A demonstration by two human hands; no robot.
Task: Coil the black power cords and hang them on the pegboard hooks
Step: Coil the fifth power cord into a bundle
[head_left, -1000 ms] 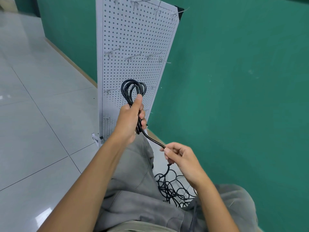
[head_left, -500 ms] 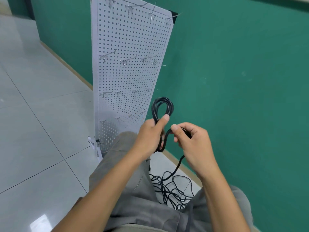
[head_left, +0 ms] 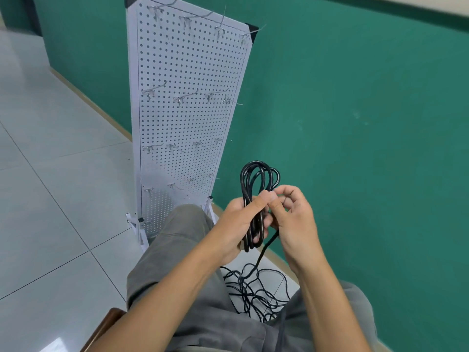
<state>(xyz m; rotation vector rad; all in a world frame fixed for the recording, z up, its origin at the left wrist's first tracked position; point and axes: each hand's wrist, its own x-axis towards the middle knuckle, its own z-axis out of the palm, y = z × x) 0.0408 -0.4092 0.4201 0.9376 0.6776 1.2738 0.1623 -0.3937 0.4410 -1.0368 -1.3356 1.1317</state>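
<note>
Left hand (head_left: 242,219) grips the coiled black cord (head_left: 256,199) mid-bundle, thumb across the strands, loops sticking up above the fist. Right hand (head_left: 291,219) just beside it, fingers curled, pinching the cord's loose strand. That strand drops between the knees to the tangled cords (head_left: 253,293) on the floor. White pegboard (head_left: 187,118) with bare hooks (head_left: 154,90) stands behind, apart from the hands.

pegboard (head_left: 187,118): on the floor (head_left: 50,199), against the wall (head_left: 355,123)
coil (head_left: 256,199): between left hand (head_left: 238,224) and right hand (head_left: 294,219)
loose cords (head_left: 256,293): on floor, below hands
</note>
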